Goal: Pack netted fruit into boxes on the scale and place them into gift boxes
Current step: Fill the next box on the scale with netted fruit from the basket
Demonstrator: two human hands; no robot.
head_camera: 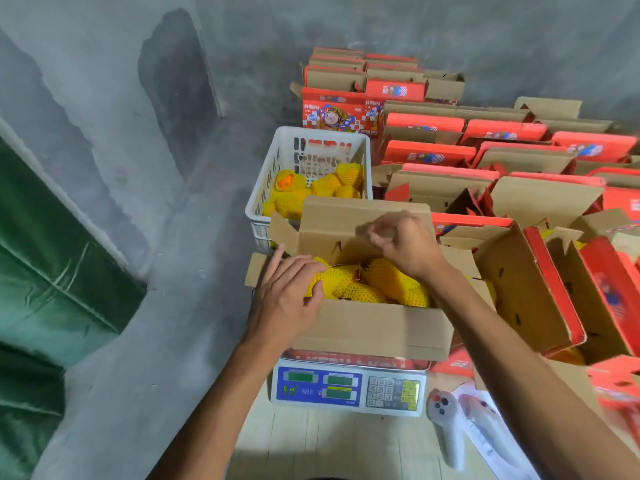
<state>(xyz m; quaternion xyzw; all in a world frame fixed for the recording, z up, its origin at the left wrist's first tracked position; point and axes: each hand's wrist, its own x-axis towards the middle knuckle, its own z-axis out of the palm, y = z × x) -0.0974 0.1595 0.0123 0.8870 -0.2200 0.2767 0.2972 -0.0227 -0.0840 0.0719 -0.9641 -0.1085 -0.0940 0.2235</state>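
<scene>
A crumpled green cloth (52, 271) is seen at nine o'clock against the rough grey concrete floor (180, 271). A white slotted plastic crate (273, 174), holding fruit in yellow foam netting (325, 183), is set at eleven o'clock from the open brown corrugated cardboard box (374, 327). That box is carried on the white and blue electronic scale (349, 389), itself on a pale tabletop (311, 445), and is filled with more netted fruit (388, 282). The left hand (287, 296) is laid on the box's near-left corner, fingers extended over the netting. The right hand (405, 244) is held over the box, fingers curled; whether anything is pinched cannot be told. Red printed gift boxes (519, 161) with raw cardboard flaps are massed from one to three o'clock.
</scene>
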